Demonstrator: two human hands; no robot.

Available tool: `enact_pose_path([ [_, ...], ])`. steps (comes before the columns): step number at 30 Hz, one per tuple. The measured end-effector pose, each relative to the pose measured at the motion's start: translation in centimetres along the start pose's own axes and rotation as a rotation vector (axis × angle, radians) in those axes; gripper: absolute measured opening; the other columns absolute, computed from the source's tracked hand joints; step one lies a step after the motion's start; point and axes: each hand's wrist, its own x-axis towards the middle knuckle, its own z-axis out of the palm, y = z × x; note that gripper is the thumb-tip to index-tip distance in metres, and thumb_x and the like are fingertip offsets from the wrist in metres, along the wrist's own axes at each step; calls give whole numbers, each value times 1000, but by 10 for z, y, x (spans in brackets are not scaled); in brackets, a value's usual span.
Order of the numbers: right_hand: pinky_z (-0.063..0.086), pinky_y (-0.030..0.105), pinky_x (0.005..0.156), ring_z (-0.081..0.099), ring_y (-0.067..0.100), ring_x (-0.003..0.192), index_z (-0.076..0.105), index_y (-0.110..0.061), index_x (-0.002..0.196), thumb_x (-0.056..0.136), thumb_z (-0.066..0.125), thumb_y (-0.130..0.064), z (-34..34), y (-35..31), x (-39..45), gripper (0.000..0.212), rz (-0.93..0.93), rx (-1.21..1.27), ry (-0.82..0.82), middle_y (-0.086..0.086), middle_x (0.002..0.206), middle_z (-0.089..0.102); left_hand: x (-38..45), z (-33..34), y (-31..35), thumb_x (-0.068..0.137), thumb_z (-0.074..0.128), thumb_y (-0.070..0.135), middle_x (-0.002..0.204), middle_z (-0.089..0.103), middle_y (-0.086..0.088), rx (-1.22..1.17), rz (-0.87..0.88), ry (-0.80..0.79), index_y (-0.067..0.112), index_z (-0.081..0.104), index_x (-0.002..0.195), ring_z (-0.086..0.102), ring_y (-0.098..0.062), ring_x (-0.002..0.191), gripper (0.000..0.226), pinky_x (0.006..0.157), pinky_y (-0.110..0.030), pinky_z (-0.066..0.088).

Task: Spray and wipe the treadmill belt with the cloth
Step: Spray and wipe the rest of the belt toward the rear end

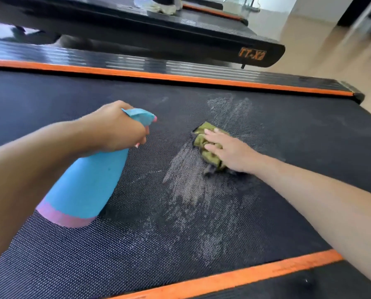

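Note:
The black textured treadmill belt (201, 223) fills the view, with pale wet streaks across its middle. My left hand (117, 128) grips the neck of a blue spray bottle (87, 186) with a pink base, held above the belt with its nozzle pointing right toward the cloth. A crumpled olive-green cloth (208, 145) lies on the belt to the right of the nozzle. My right hand (229, 149) presses flat on the cloth with straight fingers, covering its right part.
Orange strips (180, 77) border the belt at the far and near sides, with black side rails beyond. A second treadmill (255, 55) stands behind, and a person's shoes (158, 6) are on it at the top. Tan floor lies to the right.

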Motion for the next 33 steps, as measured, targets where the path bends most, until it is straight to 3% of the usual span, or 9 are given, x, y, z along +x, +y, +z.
enact_pose_path([
  [4,7,40,118,6,13,150,36,-27,149,104,36,-40,-3,-1,26,46,164,-3,87,-14,160,18,-5,-5,-12,53,57,30,87,79,-11,-15,-58,-12,18,75,78,72,-41,92,34,74,-38,51],
  [7,8,41,120,6,8,149,36,-31,148,103,38,-40,24,-39,12,46,-38,-17,40,-17,159,18,-5,-5,-15,68,58,27,82,77,-12,-30,-76,23,14,74,76,66,-33,75,22,69,-35,47],
  [11,7,35,120,4,2,147,35,-34,148,102,41,-38,43,-52,-5,46,-287,-47,-63,-20,158,18,-4,-4,-17,71,60,31,83,79,-7,-33,-61,53,24,78,89,73,-35,85,26,82,-46,61],
  [17,9,45,119,6,14,150,35,-27,149,104,36,-39,8,-7,30,47,173,-31,168,-12,160,19,-10,-8,-19,76,61,26,75,75,-6,-55,-50,98,14,74,80,66,-33,76,18,67,-33,48],
  [19,13,49,119,8,18,150,37,-28,148,103,36,-41,20,-23,30,47,176,-42,184,-11,160,20,-12,-12,-19,76,61,27,77,78,0,-77,-50,107,21,77,76,69,-29,81,17,71,-34,52],
  [26,8,27,120,16,11,148,48,-29,142,100,49,-33,80,-121,-36,42,-615,-88,-101,-10,155,33,-15,-16,-20,76,63,30,85,81,3,-83,-79,145,19,79,80,73,-24,92,20,88,-39,58],
  [28,17,26,115,25,14,145,48,-32,141,101,48,-29,56,-111,-12,40,-497,-77,-105,-4,153,37,-18,-18,-16,64,58,35,86,81,4,-85,-106,155,19,79,81,73,-22,91,31,91,-41,60],
  [30,25,32,109,33,22,140,45,-31,142,103,42,-30,26,-85,29,39,-182,-87,-40,4,153,36,-21,-20,-14,58,56,35,86,81,4,-99,-123,154,22,79,84,74,-22,92,37,92,-42,60],
  [33,11,45,118,13,26,149,35,-26,149,105,34,-38,2,-56,78,46,168,-116,68,-1,162,17,-21,-17,-12,57,55,36,94,80,1,-84,-102,135,25,78,91,73,-26,96,43,93,-47,61],
])
